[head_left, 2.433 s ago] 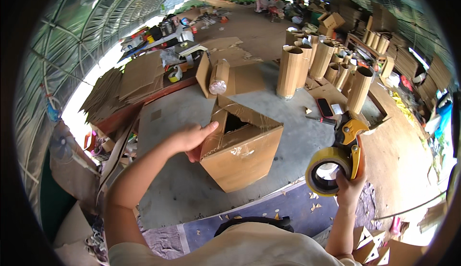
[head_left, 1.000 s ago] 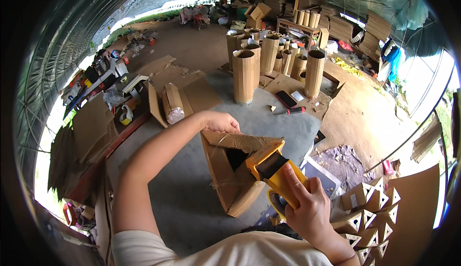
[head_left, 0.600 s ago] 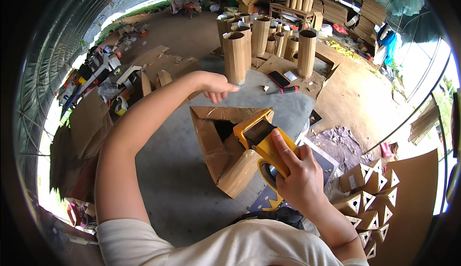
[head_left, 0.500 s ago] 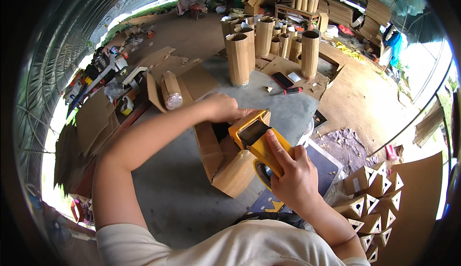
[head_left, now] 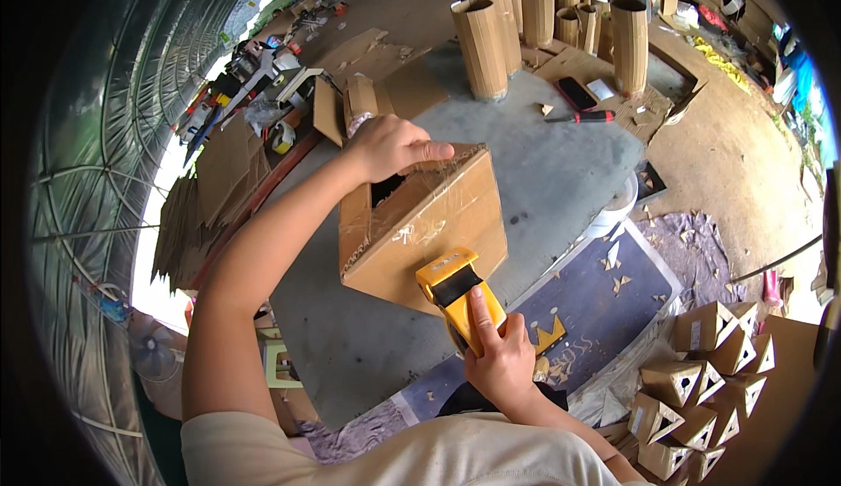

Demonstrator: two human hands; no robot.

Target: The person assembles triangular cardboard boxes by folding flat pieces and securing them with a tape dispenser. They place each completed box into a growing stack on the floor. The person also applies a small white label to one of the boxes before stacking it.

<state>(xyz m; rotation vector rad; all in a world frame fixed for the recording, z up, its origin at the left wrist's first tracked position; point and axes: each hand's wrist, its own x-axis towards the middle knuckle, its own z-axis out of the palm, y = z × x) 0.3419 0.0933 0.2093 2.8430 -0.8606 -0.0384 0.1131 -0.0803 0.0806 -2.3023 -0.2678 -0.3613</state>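
A brown cardboard box (head_left: 451,227) is tilted up on the grey table (head_left: 561,157), one broad taped face turned toward me. My left hand (head_left: 387,148) is closed on the box's upper edge, thumb lying along the rim, beside a dark opening. In my right hand (head_left: 504,359) is a yellow tape dispenser (head_left: 457,293), its index finger stretched along the top. The dispenser's head is at the lower part of that face; whether it touches the cardboard I cannot tell. Most of the tape roll is hidden.
Tall cardboard tubes (head_left: 486,48) stand at the table's far side, near a phone (head_left: 575,93) and a red-handled tool (head_left: 596,117). A wrapped cardboard roll (head_left: 361,96) lies beyond my left hand. Triangular cardboard boxes (head_left: 701,390) are stacked at lower right.
The box has turned, bringing its broad face toward me. My right hand and the dispenser have moved from the box's upper end to low on this face. The head view has shifted too.
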